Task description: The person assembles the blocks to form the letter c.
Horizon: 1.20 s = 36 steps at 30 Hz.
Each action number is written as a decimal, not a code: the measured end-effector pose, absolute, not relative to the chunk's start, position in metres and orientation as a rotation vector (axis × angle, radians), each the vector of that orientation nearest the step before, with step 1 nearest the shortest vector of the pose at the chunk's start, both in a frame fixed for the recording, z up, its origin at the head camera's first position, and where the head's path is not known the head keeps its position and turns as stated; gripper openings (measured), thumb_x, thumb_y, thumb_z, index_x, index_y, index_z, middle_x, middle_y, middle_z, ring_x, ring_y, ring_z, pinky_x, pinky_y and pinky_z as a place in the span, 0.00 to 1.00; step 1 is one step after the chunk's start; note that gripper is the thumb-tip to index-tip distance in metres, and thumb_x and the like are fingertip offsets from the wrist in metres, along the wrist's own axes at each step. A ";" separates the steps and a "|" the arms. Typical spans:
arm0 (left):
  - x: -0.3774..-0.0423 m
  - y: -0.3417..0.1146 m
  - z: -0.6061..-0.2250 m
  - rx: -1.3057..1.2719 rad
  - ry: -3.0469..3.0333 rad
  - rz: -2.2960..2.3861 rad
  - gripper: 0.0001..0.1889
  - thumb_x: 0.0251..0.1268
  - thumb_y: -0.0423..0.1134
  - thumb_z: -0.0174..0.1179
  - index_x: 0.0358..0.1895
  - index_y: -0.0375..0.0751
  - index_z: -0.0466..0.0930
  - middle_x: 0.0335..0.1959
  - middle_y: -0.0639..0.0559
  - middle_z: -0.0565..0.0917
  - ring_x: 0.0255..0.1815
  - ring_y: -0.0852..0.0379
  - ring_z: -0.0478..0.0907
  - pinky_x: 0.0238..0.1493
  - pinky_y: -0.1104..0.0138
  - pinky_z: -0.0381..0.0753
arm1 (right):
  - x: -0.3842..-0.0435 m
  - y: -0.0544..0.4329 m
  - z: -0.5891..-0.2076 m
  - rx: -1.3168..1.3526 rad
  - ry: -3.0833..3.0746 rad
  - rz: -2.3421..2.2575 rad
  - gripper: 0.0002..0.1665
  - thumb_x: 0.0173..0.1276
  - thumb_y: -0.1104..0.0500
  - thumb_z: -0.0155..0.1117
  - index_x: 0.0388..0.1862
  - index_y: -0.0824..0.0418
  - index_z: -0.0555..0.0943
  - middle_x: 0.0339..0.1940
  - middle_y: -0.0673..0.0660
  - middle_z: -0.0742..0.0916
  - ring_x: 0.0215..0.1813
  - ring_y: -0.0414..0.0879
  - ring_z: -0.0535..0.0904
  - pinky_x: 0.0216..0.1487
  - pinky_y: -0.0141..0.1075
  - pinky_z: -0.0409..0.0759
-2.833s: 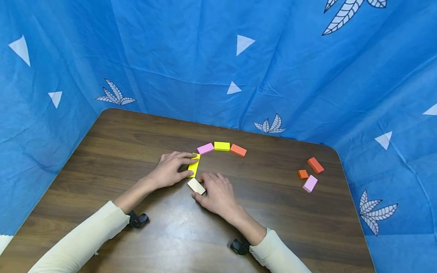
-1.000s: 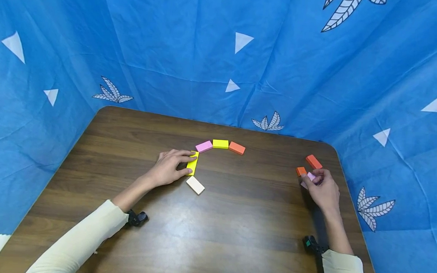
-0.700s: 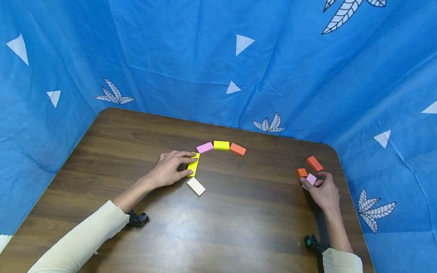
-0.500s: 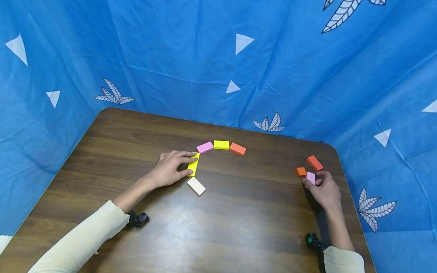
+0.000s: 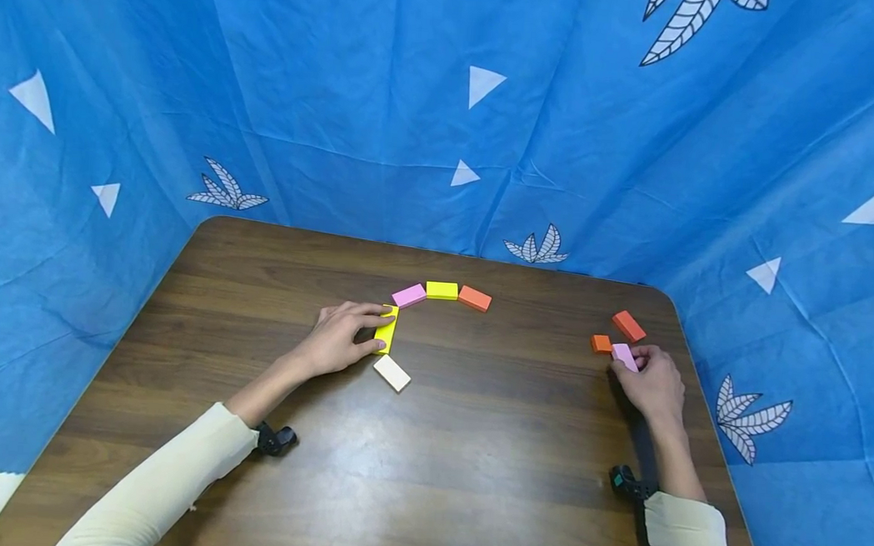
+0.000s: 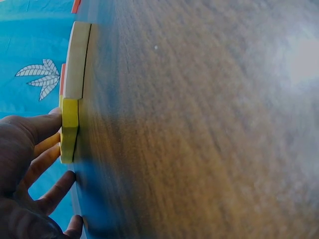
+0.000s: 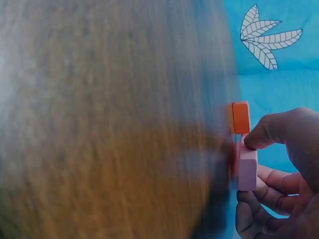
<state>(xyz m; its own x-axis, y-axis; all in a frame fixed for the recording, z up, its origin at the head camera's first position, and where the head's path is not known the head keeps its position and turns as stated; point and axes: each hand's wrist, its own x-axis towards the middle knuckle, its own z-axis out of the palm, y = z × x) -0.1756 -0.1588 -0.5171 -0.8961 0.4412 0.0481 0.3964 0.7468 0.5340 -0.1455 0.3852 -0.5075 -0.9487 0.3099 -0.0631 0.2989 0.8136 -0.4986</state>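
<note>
My left hand (image 5: pixel 337 338) rests its thumb and fingertips on a yellow block (image 5: pixel 385 333), thumb at the near end, fingers towards the far end. Close to that near end a cream block (image 5: pixel 392 373) lies at a slant; in the left wrist view the cream block (image 6: pixel 77 59) lines up with the yellow block (image 6: pixel 71 130). Over at the right, my right hand (image 5: pixel 654 385) pinches a pink block (image 5: pixel 624 356) between thumb and fingers. Its pink block (image 7: pixel 247 173) appears in the right wrist view, just below a small orange block (image 7: pixel 241 117).
A pink block (image 5: pixel 409 295), a yellow block (image 5: pixel 442 290) and an orange-red block (image 5: pixel 475 299) form a curve beyond my left hand. Another orange-red block (image 5: pixel 629 325) lies behind my right hand. Blue curtain (image 5: pixel 340 133) hangs around the wooden table (image 5: pixel 472 442).
My right hand has left the cream block, reached right and taken hold of the pink block, which has turned in its fingers beside the small orange block. The left hand has stayed put.
</note>
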 end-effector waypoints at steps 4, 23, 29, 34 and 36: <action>-0.175 -0.158 -0.517 0.686 2.860 0.853 0.28 0.73 0.48 0.71 0.75 0.51 0.80 0.78 0.55 0.78 0.80 0.40 0.72 0.71 0.32 0.60 | -0.146 0.383 -0.507 -0.501 -2.950 0.771 0.32 0.77 0.49 0.67 0.66 0.71 0.75 0.54 0.71 0.79 0.52 0.65 0.74 0.54 0.61 0.71; -0.174 -0.158 -0.516 0.684 2.867 0.857 0.28 0.74 0.49 0.71 0.74 0.52 0.81 0.78 0.56 0.79 0.78 0.43 0.73 0.71 0.34 0.60 | -0.138 0.347 -0.494 -0.211 -2.882 0.710 0.25 0.71 0.55 0.70 0.60 0.69 0.80 0.51 0.68 0.83 0.46 0.60 0.79 0.46 0.49 0.71; -0.174 -0.159 -0.516 0.684 2.867 0.858 0.27 0.74 0.49 0.71 0.74 0.52 0.81 0.78 0.56 0.79 0.79 0.43 0.73 0.71 0.34 0.60 | -0.136 0.330 -0.496 -0.071 -2.912 0.675 0.22 0.69 0.57 0.71 0.57 0.67 0.81 0.50 0.67 0.83 0.46 0.59 0.79 0.44 0.48 0.72; -0.174 -0.159 -0.516 0.685 2.864 0.864 0.27 0.74 0.49 0.71 0.74 0.52 0.82 0.78 0.56 0.79 0.79 0.42 0.73 0.71 0.34 0.60 | -0.132 0.315 -0.499 -0.006 -2.932 0.633 0.21 0.66 0.57 0.71 0.56 0.65 0.82 0.51 0.65 0.84 0.47 0.58 0.78 0.45 0.48 0.72; -0.174 -0.159 -0.516 0.685 2.864 0.863 0.27 0.74 0.49 0.71 0.74 0.52 0.82 0.78 0.56 0.79 0.79 0.42 0.73 0.70 0.34 0.61 | -0.131 0.310 -0.500 0.016 -2.929 0.629 0.21 0.66 0.57 0.72 0.55 0.64 0.82 0.51 0.64 0.85 0.47 0.58 0.79 0.46 0.48 0.73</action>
<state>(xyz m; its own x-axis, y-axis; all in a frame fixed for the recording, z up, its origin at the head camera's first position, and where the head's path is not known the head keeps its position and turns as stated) -0.1739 -0.1588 -0.5158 -0.8978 0.4367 0.0578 0.3960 0.7425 0.5403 -0.1312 0.3099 -0.4997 -0.9894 0.0203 0.1441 -0.0406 0.9122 -0.4078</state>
